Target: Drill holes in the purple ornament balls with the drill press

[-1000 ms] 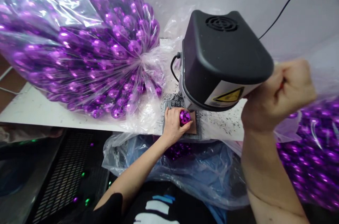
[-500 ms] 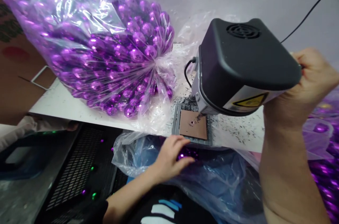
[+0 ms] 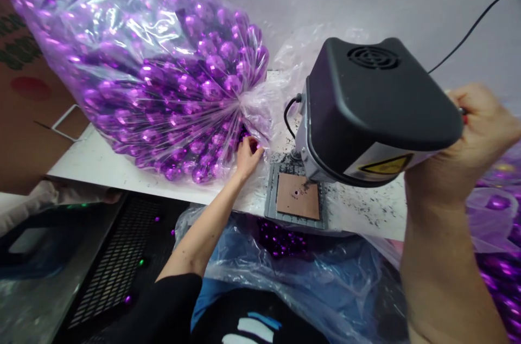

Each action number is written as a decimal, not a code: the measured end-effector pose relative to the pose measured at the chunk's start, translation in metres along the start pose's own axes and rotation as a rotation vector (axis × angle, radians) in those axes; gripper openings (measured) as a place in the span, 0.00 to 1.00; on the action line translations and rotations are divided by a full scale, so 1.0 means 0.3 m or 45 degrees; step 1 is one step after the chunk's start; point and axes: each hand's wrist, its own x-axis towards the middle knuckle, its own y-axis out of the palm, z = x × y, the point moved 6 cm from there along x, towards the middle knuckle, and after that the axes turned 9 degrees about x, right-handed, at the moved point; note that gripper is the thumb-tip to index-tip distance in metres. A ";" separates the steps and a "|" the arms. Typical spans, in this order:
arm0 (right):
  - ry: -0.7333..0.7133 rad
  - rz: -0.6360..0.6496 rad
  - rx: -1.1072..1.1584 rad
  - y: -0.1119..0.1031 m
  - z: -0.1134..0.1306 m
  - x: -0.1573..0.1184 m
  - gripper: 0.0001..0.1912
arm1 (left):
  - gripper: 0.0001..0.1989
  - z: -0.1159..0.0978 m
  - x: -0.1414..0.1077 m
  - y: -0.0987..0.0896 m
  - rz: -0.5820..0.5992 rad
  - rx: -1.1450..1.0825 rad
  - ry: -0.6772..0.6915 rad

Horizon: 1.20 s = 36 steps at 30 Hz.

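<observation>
My left hand (image 3: pixel 249 158) reaches into a gap in the side of a big clear plastic bag (image 3: pixel 254 108) full of shiny purple faceted balls (image 3: pixel 211 89). Its fingers are curled, and purple shows between them and the thumb; whether they grip a ball is not clear. My right hand (image 3: pixel 474 132) is wrapped round the far right side of a black machine head (image 3: pixel 391 94) with a vent and a yellow warning label (image 3: pixel 386 165); its handle is mostly hidden. Under the head, a brown square plate (image 3: pixel 299 203) with a small hole lies on a grey slotted base (image 3: pixel 271 205).
Black shavings (image 3: pixel 366 205) litter the white table (image 3: pixel 163 184). Below its edge, a clear plastic sheet (image 3: pixel 325 279) over my lap holds purple balls (image 3: pixel 280 238). A black crate (image 3: pixel 109 257), a cardboard box (image 3: pixel 36 116) and another person's sleeve (image 3: pixel 32 203) are at left.
My left hand has moved from the table's front edge, above the plastic sheet, up and away to the gap in the bag. My right hand stays on the machine head.
</observation>
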 end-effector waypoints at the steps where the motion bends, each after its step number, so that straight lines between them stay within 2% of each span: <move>1: -0.004 0.000 0.007 0.001 0.002 0.000 0.18 | 0.14 -0.010 -0.003 -0.001 0.039 0.080 0.032; 4: -0.014 0.002 0.029 0.004 0.003 0.000 0.17 | 0.15 -0.028 -0.018 -0.013 0.208 0.312 0.111; 7: -0.023 0.006 0.022 0.002 -0.001 0.000 0.17 | 0.16 -0.014 -0.043 -0.041 0.335 0.332 0.057; 9: -0.020 0.025 0.030 0.002 -0.005 -0.001 0.18 | 0.14 0.006 -0.063 -0.070 0.367 0.169 -0.018; 11: -0.016 0.040 0.039 0.002 -0.004 -0.002 0.18 | 0.14 0.027 -0.081 -0.106 0.342 -0.131 -0.111; 13: -0.013 0.040 0.040 0.003 0.000 -0.001 0.17 | 0.17 0.047 -0.096 -0.138 0.301 -0.431 -0.207; 15: -0.016 0.030 0.026 0.004 0.007 0.001 0.18 | 0.20 0.059 -0.111 -0.156 0.299 -0.571 -0.271; 17: -0.018 0.020 0.008 0.005 0.011 0.003 0.19 | 0.20 0.060 -0.124 -0.159 0.336 -0.518 -0.258; 23: -0.025 0.028 -0.008 0.005 0.008 0.006 0.18 | 0.25 0.034 -0.180 -0.128 0.445 0.109 0.078; 26: -0.006 0.031 -0.002 0.005 0.009 0.006 0.18 | 0.23 0.027 -0.197 -0.121 0.435 0.143 0.115; 28: -0.007 0.039 0.004 0.006 0.013 0.004 0.18 | 0.21 0.027 -0.194 -0.149 0.341 -0.032 0.023; 30: -0.012 0.060 0.003 0.007 0.016 0.003 0.18 | 0.22 0.030 -0.194 -0.188 0.295 -0.390 -0.162; 33: -0.024 0.082 0.023 0.009 0.015 0.004 0.18 | 0.25 -0.009 -0.215 -0.240 0.392 -0.957 -0.350; 36: -0.032 0.063 0.071 0.009 0.011 0.009 0.18 | 0.25 -0.083 -0.257 -0.270 0.500 -1.186 -0.365</move>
